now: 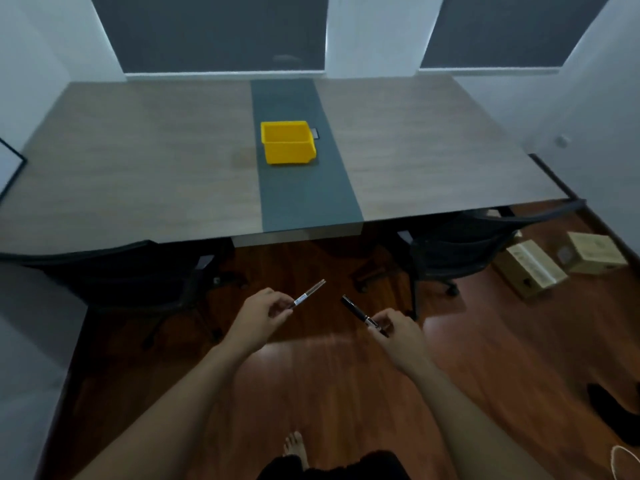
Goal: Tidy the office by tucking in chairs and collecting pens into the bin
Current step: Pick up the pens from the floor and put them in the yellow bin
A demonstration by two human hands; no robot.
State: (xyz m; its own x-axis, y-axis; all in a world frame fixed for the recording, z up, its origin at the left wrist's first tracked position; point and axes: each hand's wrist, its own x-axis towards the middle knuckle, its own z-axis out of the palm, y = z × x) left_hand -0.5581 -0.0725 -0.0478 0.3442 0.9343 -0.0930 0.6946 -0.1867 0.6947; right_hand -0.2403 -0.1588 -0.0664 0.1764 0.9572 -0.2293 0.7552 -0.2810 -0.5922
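A yellow bin (287,143) stands on the dark centre strip of the long wooden table (138,161). My left hand (261,317) pinches a brown pen with a white label (309,294), its tip pointing up and right. My right hand (401,332) grips a black pen (360,314), its tip pointing up and left. Both hands hover over the wooden floor, short of the table's near edge. Two black office chairs, one at the left (138,271) and one at the right (460,244), sit pushed under the table's near side.
Two cardboard boxes (530,268) (595,252) lie on the floor at the right. A small dark plate (314,132) sits just behind the bin. A white board (8,168) leans at the far left. My bare foot (296,448) shows at the bottom.
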